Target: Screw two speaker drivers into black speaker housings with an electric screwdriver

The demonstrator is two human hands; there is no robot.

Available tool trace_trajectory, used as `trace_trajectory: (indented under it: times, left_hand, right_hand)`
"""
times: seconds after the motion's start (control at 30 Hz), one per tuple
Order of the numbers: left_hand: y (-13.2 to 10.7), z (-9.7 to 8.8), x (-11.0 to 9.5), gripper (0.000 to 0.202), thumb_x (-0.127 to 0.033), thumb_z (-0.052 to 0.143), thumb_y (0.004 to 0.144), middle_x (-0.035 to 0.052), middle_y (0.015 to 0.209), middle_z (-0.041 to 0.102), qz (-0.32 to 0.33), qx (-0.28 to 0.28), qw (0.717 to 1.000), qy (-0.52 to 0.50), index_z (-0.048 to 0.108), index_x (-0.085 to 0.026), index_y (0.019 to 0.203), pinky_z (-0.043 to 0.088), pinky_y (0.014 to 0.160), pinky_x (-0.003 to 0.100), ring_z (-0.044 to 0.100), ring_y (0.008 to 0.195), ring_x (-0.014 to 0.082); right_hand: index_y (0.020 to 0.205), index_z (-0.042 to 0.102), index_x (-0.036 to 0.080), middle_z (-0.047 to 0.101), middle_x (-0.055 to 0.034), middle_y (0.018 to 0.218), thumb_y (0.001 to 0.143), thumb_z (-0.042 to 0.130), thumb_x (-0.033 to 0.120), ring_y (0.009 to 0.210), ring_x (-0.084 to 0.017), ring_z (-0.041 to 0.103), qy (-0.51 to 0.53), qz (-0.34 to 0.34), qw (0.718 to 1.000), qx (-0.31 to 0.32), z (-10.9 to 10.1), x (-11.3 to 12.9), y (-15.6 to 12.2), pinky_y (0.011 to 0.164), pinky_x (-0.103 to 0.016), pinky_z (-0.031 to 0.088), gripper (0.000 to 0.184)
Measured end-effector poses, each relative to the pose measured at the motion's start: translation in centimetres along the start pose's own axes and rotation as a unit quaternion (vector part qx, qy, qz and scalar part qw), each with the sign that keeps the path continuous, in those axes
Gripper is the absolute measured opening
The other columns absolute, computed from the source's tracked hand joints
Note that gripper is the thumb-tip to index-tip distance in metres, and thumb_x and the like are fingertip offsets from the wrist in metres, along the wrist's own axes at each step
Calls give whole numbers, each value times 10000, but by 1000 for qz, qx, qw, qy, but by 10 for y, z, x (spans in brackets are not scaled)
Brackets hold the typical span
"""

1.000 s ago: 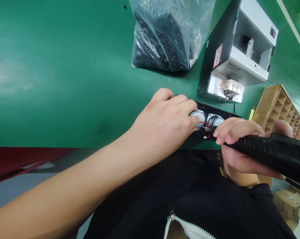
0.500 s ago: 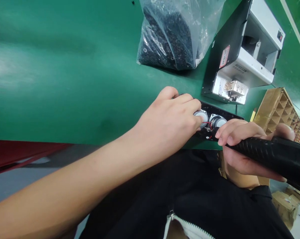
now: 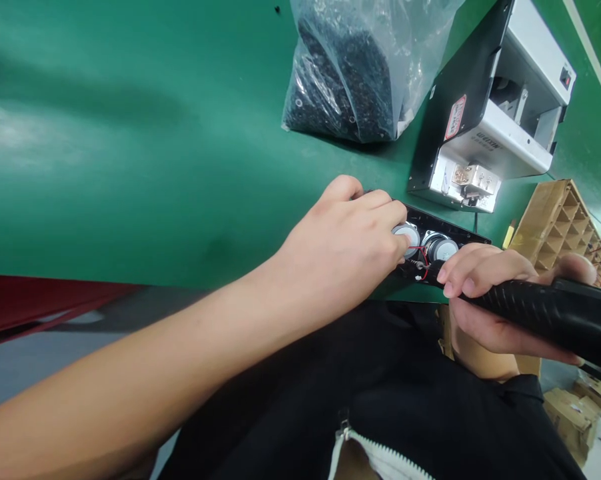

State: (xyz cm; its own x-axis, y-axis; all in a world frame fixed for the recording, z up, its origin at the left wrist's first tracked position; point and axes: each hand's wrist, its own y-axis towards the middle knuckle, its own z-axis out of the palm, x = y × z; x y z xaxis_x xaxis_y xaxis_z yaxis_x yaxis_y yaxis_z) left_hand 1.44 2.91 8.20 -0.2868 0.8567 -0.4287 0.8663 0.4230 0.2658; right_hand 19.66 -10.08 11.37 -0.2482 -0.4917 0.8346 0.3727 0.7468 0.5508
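My left hand (image 3: 353, 230) is closed over the left part of a black panel (image 3: 460, 232), its fingertips touching a round speaker (image 3: 406, 239). A second speaker (image 3: 443, 249) sits beside it on the panel, with thin red wires (image 3: 424, 255) and a small white plug near them. In my right hand (image 3: 485, 280) is a black electric screwdriver (image 3: 545, 317), gripped along its body. Its nose points left at the panel's near edge, just below the speakers. The tip itself is too small and dark to make out.
Behind the panel on the green table (image 3: 130, 187) lies a clear plastic bag (image 3: 345, 80) of small dark parts. A silver and black machine (image 3: 490, 127) stands to its right. Farther right are a yellow-handled tool (image 3: 509, 235) and a cardboard divider box (image 3: 555, 223).
The whole view has shifted slightly. The screwdriver's nose shows more clearly beside the wires, and more of the right speaker is visible. Both hands keep their hold.
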Motion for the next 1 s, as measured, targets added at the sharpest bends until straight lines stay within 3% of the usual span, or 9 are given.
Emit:
trace_trajectory:
  times: [0.07, 0.2, 0.4, 0.53, 0.63, 0.7, 0.77, 0.87, 1.0]
  left_hand:
    - [0, -1, 0, 256, -156, 684, 1159, 100, 1164, 889, -2, 4, 1000, 1, 904, -236, 1055, 511, 950, 509, 778, 1056, 312]
    - [1, -1, 1, 273, -179, 661, 1173, 95, 1169, 892, 0, 13, 1000, 21, 898, -255, 1060, 516, 947, 506, 777, 1061, 311]
    - [1, -1, -1, 278, -163, 663, 1171, 102, 1164, 889, 0, 14, 999, 28, 882, -243, 1020, 514, 937, 516, 777, 1050, 319]
    - [2, -2, -1, 264, -157, 676, 1165, 108, 1169, 890, -3, 17, 1000, 14, 875, -233, 1009, 509, 935, 518, 782, 1054, 324]
    - [2, -1, -1, 262, -152, 671, 1165, 108, 1150, 886, -2, 10, 1000, 9, 881, -229, 1027, 511, 935, 513, 782, 1053, 321]
    - [2, -1, -1, 257, -170, 673, 1170, 102, 1144, 885, 0, 9, 1000, 16, 882, -234, 1034, 513, 940, 508, 777, 1048, 315]
    - [1, 0, -1, 252, -175, 685, 1166, 94, 1140, 885, 0, 5, 1000, 19, 875, -242, 1015, 513, 945, 503, 774, 1042, 308]
    - [0, 1, -3, 269, -140, 681, 1156, 90, 1116, 880, 2, -4, 1000, 21, 861, -242, 984, 511, 943, 505, 779, 1049, 306]
    - [-2, 3, -5, 310, -129, 636, 1182, 90, 1094, 878, 9, -13, 999, 32, 855, -236, 991, 505, 925, 515, 781, 1043, 311]
  right_hand:
    - [1653, 675, 380, 747, 48, 797, 1151, 678, 654, 545, -204, 679, -20, -32, 999, 1, 1, -5, 1, 532, -432, 672, 572]
    - [1633, 666, 416, 724, 64, 794, 1140, 692, 612, 525, -208, 656, -42, -29, 999, 1, 3, -7, 1, 513, -441, 655, 532]
    - [1637, 691, 311, 766, 23, 863, 1156, 680, 537, 602, -212, 714, 0, -39, 999, -18, 5, -4, 2, 548, -436, 683, 531]
    - [1644, 658, 410, 730, 45, 829, 1184, 592, 681, 564, -194, 659, 9, -31, 999, 15, 7, -10, 4, 519, -418, 654, 538]
    - [1661, 663, 314, 698, 41, 804, 1174, 575, 757, 533, -189, 641, 16, -73, 997, 4, 12, -15, 3, 487, -394, 622, 664]
    - [1637, 693, 286, 702, 42, 799, 1175, 620, 700, 530, -188, 658, -9, -75, 997, -19, 14, -16, 1, 493, -392, 638, 624]
    - [1621, 706, 336, 722, 56, 793, 1156, 699, 609, 528, -186, 666, -34, -61, 997, -20, 13, -14, -1, 498, -394, 657, 539]
    - [1626, 691, 408, 770, 70, 795, 1134, 737, 434, 544, -191, 706, -66, -68, 995, 40, 5, -11, 2, 515, -392, 690, 495]
    - [1697, 635, 403, 845, 68, 891, 1090, 649, 240, 614, -178, 778, -72, -106, 975, 180, -9, -8, 8, 606, -383, 750, 629]
